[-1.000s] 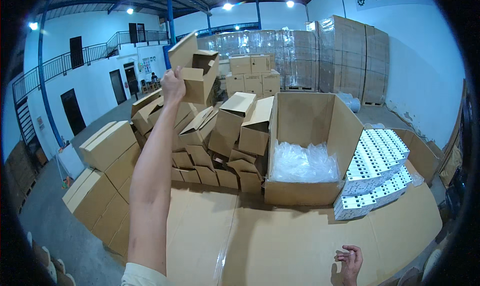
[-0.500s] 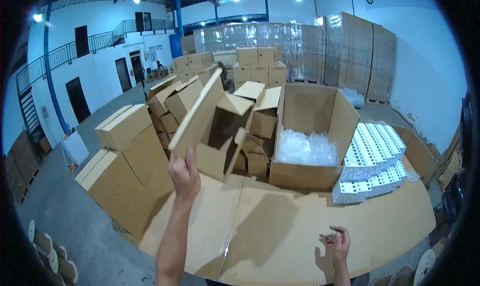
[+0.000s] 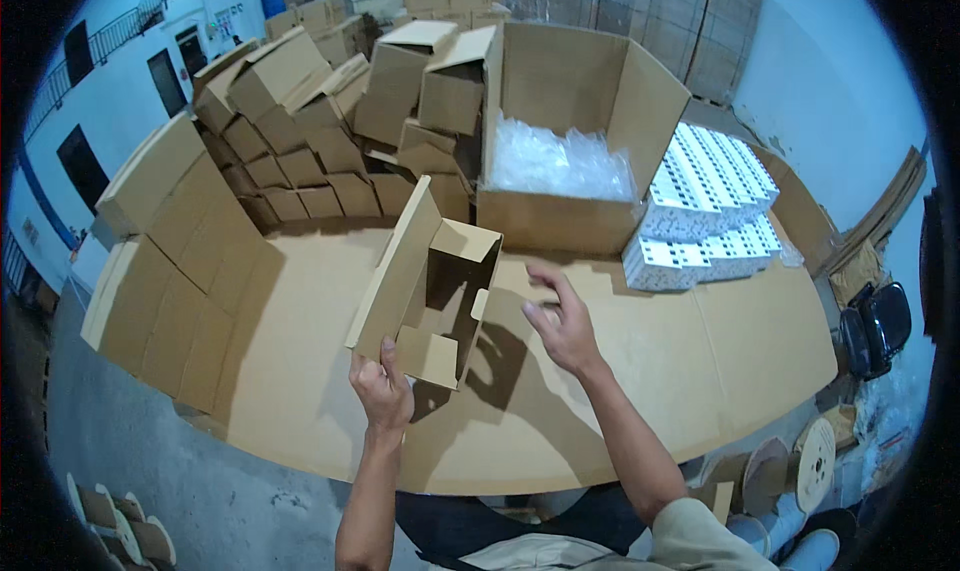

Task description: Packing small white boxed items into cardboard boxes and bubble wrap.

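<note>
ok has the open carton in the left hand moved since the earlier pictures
Yes: judged against the large box, the open carton in the left hand has come lower, closer and to the right.

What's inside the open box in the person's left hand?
Inside the open box, held by the left hand, only bare, shadowed cardboard shows. The near flap and far flap cover its ends; anything beneath is hidden.
</note>
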`<state>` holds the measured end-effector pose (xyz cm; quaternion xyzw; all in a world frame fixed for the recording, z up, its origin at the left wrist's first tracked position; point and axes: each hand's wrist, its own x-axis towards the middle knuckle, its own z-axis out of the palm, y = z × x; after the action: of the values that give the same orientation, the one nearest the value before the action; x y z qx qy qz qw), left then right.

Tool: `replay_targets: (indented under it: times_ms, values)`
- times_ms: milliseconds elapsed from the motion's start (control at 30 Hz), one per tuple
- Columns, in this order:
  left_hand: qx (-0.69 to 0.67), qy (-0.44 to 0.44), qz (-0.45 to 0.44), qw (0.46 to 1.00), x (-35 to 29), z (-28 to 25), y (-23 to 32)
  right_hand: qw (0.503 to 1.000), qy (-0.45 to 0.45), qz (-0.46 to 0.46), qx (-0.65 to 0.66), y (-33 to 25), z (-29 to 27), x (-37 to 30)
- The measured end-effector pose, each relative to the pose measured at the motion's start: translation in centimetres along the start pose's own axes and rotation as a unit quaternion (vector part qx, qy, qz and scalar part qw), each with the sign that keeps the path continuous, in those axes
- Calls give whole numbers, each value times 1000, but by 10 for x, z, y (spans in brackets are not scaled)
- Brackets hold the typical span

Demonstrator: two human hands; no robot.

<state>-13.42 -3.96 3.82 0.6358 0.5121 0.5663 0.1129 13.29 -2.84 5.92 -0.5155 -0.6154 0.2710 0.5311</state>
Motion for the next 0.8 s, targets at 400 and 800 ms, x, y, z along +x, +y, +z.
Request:
replay_targets:
  times_ms: [400,800]
  values:
    - [2,-26,-87,996,-32,28,-14,995,-27,16,-97,24,32,55]
    - [-381,86,-417,821,-22,33,7,993,-8,36,-113,35,37,57]
